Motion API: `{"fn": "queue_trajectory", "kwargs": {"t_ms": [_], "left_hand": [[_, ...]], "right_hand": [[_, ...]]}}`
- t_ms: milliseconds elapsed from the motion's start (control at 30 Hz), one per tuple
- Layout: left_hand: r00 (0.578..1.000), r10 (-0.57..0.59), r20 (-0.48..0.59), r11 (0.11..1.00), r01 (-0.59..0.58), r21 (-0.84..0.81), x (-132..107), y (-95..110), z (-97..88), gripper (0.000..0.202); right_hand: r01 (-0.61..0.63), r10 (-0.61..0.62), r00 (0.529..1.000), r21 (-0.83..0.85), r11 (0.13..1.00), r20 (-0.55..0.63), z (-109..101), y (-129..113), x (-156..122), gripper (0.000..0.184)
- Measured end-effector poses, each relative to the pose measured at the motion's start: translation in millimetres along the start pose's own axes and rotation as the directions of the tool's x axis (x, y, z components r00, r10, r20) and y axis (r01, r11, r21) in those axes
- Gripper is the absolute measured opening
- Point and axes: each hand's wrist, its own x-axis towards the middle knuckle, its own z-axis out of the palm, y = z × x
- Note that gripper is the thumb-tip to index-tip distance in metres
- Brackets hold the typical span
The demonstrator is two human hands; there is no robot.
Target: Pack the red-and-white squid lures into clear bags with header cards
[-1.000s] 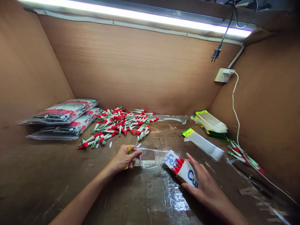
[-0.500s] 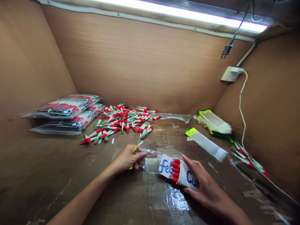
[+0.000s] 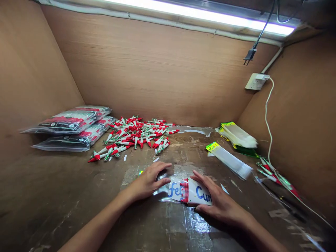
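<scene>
A white card with blue lettering and a row of red-tipped pieces [image 3: 189,191] lies partly inside a clear plastic bag [image 3: 165,185] on the brown table. My left hand [image 3: 149,182] rests on the bag's left end, fingers pressing it down flat. My right hand [image 3: 220,204] grips the card's right end, fingers curved round it. A yellow-green bag header peeks out by the left hand.
A pile of several red, white and green pieces [image 3: 136,134] lies at the back. Two filled plastic packs [image 3: 70,127] are stacked at the left. Empty bags with yellow-green headers [image 3: 229,159] and a stack [image 3: 237,136] lie at the right, near a white cable [image 3: 267,129].
The card has slid leftward further into the clear bag. My left hand went from pinching the bag's mouth to lying flat on it. The right hand followed the card left.
</scene>
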Motion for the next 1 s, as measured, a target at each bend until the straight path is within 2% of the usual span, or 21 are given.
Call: {"fn": "queue_trajectory", "kwargs": {"t_ms": [67, 267, 433, 600, 833, 1000], "left_hand": [[0.998, -0.001, 0.070, 0.999, 0.004, -0.033, 8.1, 4.1, 6.8, 0.043], [0.986, 0.017, 0.164, 1.000, -0.016, -0.010, 37.0, 12.9, 24.7, 0.032], [0.997, 0.009, 0.073, 0.994, -0.001, -0.112, 44.0, 12.0, 31.0, 0.017], [0.997, 0.027, 0.069, 0.967, -0.009, -0.254, 41.8, 9.3, 29.0, 0.016], [0.993, 0.068, 0.097, 0.961, -0.039, -0.275, 40.8, 7.7, 28.1, 0.017], [0.997, 0.054, 0.047, 0.968, -0.040, -0.247, 40.1, 7.9, 30.5, 0.016]], "right_hand": [[0.019, -0.019, 1.000, 0.030, 0.999, -0.002, 0.7, 2.3, 0.8, 0.102], [0.032, -0.028, 0.999, 0.110, 0.993, -0.035, 3.2, 2.8, 2.0, 0.109], [0.061, -0.059, 0.998, 0.095, 0.994, -0.030, 5.3, 7.5, 1.4, 0.110], [0.066, -0.066, 0.997, 0.001, 0.998, -0.036, 7.7, 6.5, 1.3, 0.107], [0.189, -0.189, 0.982, -0.042, 0.981, 0.016, 9.9, -6.4, 16.3, 0.104], [0.222, -0.226, 0.974, -0.119, 0.968, -0.019, 14.5, -15.1, 26.8, 0.100]]}}
